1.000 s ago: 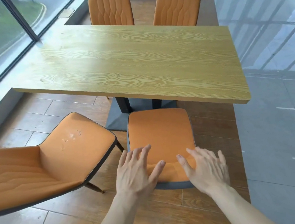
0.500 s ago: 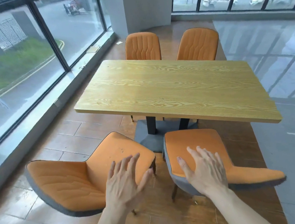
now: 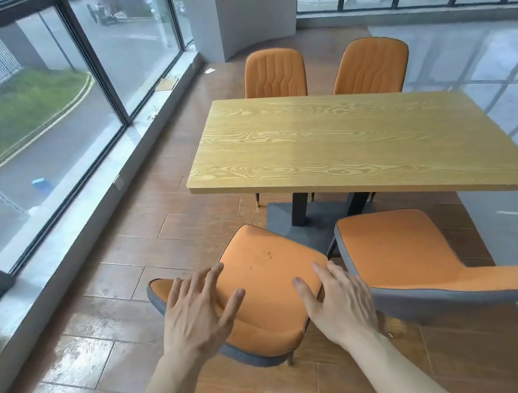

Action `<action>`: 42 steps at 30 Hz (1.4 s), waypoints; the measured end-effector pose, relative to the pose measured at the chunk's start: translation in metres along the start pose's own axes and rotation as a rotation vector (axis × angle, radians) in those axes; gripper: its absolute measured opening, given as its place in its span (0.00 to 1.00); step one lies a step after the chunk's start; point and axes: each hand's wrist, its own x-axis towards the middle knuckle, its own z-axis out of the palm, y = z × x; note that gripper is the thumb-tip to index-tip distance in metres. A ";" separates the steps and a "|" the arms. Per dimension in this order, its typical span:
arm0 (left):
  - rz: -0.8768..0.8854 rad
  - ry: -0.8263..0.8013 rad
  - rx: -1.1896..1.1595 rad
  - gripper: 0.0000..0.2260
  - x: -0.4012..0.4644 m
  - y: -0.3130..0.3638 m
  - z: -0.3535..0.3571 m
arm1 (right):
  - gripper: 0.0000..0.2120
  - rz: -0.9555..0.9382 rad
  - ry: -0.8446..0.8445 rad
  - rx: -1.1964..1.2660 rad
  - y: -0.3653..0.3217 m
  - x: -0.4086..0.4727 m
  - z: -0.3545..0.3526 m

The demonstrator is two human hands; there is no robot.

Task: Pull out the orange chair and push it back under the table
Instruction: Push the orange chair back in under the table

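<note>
Two orange chairs with grey backs stand on my side of the wooden table [image 3: 359,144], both clear of its edge. The left orange chair [image 3: 271,279] is turned at an angle, its backrest toward me. My left hand [image 3: 197,315] hovers over the left part of that backrest, fingers spread, holding nothing. My right hand [image 3: 339,300] is spread at the backrest's right edge, thumb lying on the orange cushion; I cannot tell if it grips. The right orange chair [image 3: 398,254] stands beside it, its backrest stretching off to the right.
Two more orange chairs [image 3: 274,75] [image 3: 370,66] are tucked in at the table's far side. A glass window wall with a low sill [image 3: 70,239] runs along the left. The table's dark base [image 3: 299,220] sits between the near chairs. Grey floor lies to the right.
My view has swung left and pulled back. Both hands have shifted from the right chair's backrest across to the left chair's backrest. They stay spread throughout.
</note>
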 end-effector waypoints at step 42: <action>0.293 -0.165 0.058 0.29 0.131 -0.133 0.072 | 0.37 0.231 0.221 -0.091 -0.117 0.055 0.141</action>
